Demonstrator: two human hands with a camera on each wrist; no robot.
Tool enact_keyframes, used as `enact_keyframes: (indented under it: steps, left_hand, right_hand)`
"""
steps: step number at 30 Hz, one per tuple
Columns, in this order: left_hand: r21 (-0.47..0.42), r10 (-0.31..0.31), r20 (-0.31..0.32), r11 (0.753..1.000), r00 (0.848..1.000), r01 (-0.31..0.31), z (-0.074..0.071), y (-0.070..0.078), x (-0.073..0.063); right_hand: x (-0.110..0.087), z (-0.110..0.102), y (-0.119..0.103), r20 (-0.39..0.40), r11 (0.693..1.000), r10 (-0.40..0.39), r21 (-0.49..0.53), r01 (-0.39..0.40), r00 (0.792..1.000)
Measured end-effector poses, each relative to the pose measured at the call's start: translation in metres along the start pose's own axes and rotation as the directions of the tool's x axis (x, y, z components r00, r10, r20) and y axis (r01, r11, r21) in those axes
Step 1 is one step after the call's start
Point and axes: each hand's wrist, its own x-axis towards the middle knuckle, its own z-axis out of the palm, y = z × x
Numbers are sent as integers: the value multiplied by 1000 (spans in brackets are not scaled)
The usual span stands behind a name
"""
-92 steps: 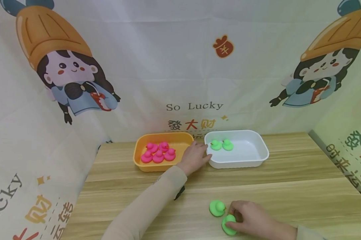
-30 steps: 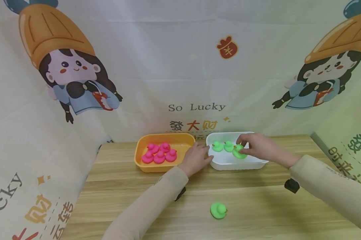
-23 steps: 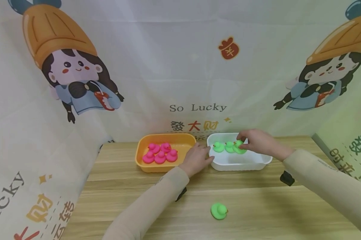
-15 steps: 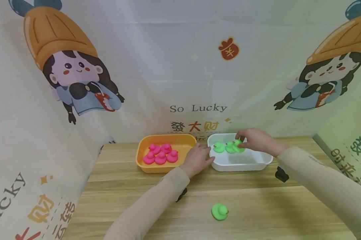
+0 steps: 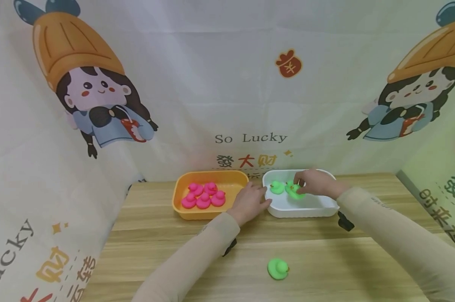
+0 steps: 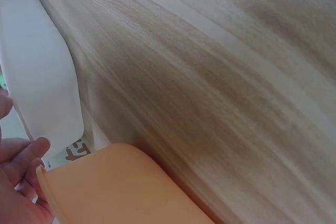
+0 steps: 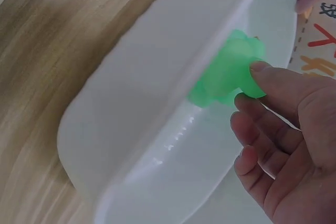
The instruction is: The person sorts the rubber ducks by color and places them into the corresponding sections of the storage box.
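Observation:
In the head view my right hand [image 5: 316, 183] is over the white tray [image 5: 307, 212], pinching a green rubber duck [image 5: 296, 193] between thumb and fingers. The right wrist view shows the thumb on the held duck [image 7: 226, 74], low inside the tray. Another green duck [image 5: 277, 187] sits at the tray's left, and one close behind the held duck is partly hidden. My left hand [image 5: 249, 202] spans the gap between the white tray and the orange tray [image 5: 197, 215], its fingers touching the rims. In the left wrist view, fingertips [image 6: 39, 144] lie against the white tray.
Several pink ducks [image 5: 203, 201] sit in the left of the orange tray. A single green duck [image 5: 278, 269] stands on the wooden table [image 5: 310, 256], nearer me. A printed cloth [image 5: 197, 105] hangs behind the trays and along both sides.
My right hand has carried a green duck from the front of the table into the white tray, then shifted slightly left and lower. My left hand has stayed at the rims.

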Motion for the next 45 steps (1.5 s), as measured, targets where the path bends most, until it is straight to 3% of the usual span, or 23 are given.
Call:
enact_keyframes:
  steps: [12, 23, 34, 45]
  left_hand:
    - [8, 5, -15, 1000, 1000, -5, 1, 1, 0]
    - [6, 3, -11, 1000, 1000, -3, 2, 0, 1]
    - [4, 5, -13, 1000, 1000, -5, 0, 1, -2]
    - [6, 4, -19, 1000, 1000, -4, 1, 1, 0]
  right_hand:
    - [11, 23, 4, 53, 998, 55, 34, -57, 997]
    - [12, 29, 4, 58, 994, 106, -18, -106, 993]
    - [7, 31, 5, 13, 990, 141, -22, -141, 990]
    - [3, 29, 9, -53, 994, 106, -32, -107, 993]
